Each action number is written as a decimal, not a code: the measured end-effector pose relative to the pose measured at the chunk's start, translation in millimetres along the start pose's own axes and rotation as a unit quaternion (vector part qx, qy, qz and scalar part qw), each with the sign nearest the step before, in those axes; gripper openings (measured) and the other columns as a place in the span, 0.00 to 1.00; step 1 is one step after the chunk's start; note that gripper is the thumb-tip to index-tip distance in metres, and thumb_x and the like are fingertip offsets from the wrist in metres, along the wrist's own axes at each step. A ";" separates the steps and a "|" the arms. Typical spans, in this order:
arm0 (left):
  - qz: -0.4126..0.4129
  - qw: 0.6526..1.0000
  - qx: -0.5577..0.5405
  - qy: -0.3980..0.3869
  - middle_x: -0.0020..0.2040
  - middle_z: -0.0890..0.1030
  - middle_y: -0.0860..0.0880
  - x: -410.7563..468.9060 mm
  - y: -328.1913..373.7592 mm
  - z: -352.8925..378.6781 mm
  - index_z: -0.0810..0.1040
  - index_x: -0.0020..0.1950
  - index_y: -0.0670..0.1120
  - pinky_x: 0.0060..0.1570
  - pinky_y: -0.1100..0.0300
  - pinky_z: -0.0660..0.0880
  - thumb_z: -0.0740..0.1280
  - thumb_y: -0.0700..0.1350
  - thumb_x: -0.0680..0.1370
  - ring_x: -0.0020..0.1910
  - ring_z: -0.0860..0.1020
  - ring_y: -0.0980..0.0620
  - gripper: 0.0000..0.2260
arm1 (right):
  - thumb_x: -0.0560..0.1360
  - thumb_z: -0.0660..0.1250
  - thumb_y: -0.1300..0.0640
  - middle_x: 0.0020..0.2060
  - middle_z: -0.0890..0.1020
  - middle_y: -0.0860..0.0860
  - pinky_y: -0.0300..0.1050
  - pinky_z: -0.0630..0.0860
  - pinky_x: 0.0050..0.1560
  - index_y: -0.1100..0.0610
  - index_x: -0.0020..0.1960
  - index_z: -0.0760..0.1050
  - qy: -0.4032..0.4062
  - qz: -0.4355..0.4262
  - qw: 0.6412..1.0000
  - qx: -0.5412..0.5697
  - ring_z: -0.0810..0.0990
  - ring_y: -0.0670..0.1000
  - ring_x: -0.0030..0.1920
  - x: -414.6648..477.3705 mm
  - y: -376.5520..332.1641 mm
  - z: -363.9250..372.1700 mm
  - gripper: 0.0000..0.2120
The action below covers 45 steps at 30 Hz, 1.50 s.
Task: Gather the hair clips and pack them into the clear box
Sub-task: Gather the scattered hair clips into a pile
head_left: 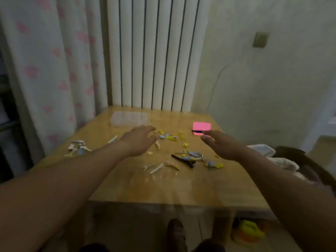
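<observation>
Overhead, both hands [140, 140] spread above scattered hair clips [171, 137].

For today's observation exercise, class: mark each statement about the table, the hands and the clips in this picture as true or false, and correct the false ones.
1. The clear box sits at the far side of the table, near the radiator. True.
2. The left hand is holding a hair clip. False: it hovers open over the table, holding nothing.
3. The hair clips lie scattered on the tabletop, outside the box. True.
4. The pink notepad lies inside the clear box. False: it lies on the table, to the right of the box.
5. The right hand rests on the box. False: it hovers open near the notepad, away from the box.
</observation>
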<state>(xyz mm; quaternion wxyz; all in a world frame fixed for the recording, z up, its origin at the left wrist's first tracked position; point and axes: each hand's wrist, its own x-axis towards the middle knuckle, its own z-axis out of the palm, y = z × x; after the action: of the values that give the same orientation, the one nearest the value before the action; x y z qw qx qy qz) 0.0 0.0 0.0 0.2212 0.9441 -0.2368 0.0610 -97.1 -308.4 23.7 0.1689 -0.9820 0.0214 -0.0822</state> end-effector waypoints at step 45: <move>0.147 0.982 -0.112 0.043 0.68 0.72 0.59 19.3 26.3 128.0 0.70 0.74 0.60 0.71 0.57 0.69 0.66 0.66 0.74 0.69 0.71 0.56 0.30 | 0.88 0.54 0.49 0.79 0.64 0.39 0.24 0.44 0.73 0.46 0.83 0.61 -0.007 -0.012 1.000 -0.009 0.55 0.32 0.76 0.9 0.8 114.8 0.23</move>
<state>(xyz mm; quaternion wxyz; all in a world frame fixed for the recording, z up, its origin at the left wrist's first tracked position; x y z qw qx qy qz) 5.8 -86.1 -100.1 0.3245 0.8648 -0.3683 0.1060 -76.8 -271.6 -83.0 0.1592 -0.9842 0.0093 -0.0769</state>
